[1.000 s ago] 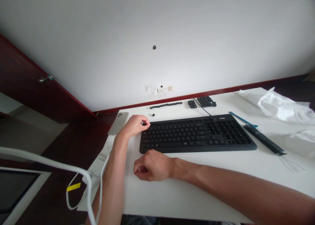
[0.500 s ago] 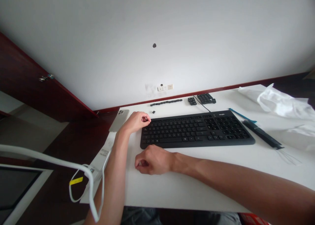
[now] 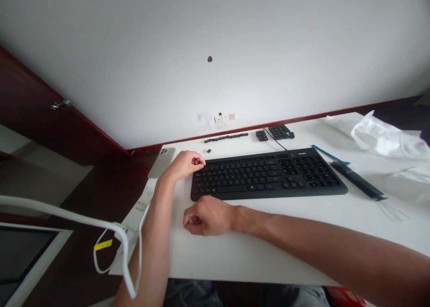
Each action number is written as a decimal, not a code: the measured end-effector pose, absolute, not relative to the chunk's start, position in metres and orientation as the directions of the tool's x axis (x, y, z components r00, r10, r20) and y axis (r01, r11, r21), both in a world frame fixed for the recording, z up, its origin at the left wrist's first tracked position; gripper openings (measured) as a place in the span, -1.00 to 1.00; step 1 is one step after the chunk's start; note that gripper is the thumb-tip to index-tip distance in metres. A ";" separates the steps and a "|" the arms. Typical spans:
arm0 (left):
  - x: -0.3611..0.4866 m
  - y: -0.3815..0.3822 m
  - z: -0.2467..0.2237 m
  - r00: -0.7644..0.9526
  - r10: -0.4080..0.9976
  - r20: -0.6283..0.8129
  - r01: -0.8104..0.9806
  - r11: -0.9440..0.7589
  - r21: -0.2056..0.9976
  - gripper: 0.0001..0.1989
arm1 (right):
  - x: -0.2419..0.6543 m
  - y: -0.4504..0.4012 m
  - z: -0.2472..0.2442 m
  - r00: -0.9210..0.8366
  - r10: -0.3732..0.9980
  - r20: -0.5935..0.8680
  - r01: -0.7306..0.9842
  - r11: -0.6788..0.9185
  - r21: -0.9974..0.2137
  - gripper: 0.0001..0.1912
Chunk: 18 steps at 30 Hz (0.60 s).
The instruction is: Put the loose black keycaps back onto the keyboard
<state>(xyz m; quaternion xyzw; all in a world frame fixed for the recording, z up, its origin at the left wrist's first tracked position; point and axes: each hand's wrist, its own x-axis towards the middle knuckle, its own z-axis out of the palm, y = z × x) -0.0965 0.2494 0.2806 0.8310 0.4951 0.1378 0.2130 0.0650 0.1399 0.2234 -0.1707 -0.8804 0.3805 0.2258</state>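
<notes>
A black keyboard point(image 3: 248, 188) lies on the white table. My left hand point(image 3: 188, 163) is at its upper left corner, thumb and forefinger pinched together by the end of the top key row; anything between the fingertips is too small to make out. Just in front of the keyboard's lower left edge, my right hand point(image 3: 208, 216) rests with curled fingers, their contents hidden. Behind the keyboard, a single keycap point(image 3: 208, 151) sits apart from a row of loose keycaps point(image 3: 226, 138). Two more keycap groups, a small block point(image 3: 261, 136) and a larger block point(image 3: 279, 132), lie to the right.
A phone point(image 3: 161, 162) and a white box point(image 3: 139, 208) line the left edge, with a white cable point(image 3: 122, 248) in front. Right of the keyboard are a blue stick point(image 3: 331, 155), a black strip-like tool with thin wires point(image 3: 358, 180) and crumpled white wrapping point(image 3: 386, 139).
The whole view has shifted slightly. Both hands keep nearly the same pose and place beside the keyboard, and the loose keycaps lie as before.
</notes>
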 end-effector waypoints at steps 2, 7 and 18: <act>-0.098 0.251 0.278 0.467 0.884 0.024 0.757 -0.414 0.506 -0.85 | 0.065 0.140 0.223 -0.838 0.475 0.268 0.131 0.652 -0.746 -0.85; -0.100 0.254 0.275 0.460 0.888 0.015 0.750 -0.398 0.529 -0.85 | 0.065 0.140 0.223 -0.843 0.471 0.260 0.132 0.650 -0.749 -0.86; -0.100 0.253 0.277 0.443 0.897 -0.001 0.755 -0.372 0.539 -0.84 | 0.064 0.140 0.222 -0.843 0.461 0.276 0.116 0.658 -0.744 -0.88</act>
